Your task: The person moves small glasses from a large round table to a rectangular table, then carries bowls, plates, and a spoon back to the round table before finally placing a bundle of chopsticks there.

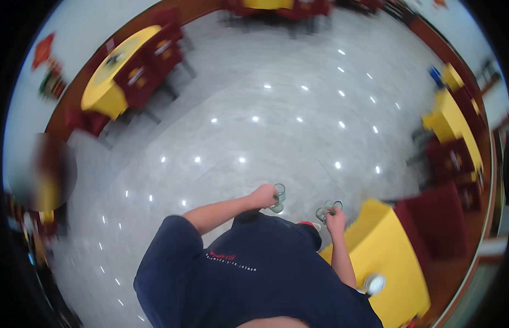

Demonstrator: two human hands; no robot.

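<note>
My left hand is held out in front of my body, its fingers closed on small clear greenish glasses whose round rims show beyond the fingertips. On the other side, my right hand grips more glasses of the same kind, bunched together at the fingers. Both hands are above the grey floor. The yellow-covered table lies close beside my right forearm, with a white round item on it near the elbow.
A maroon chair stands against the near table. At the upper left is a yellow round table with maroon chairs. More yellow tables line the right wall. A blurred patch covers part of the left side.
</note>
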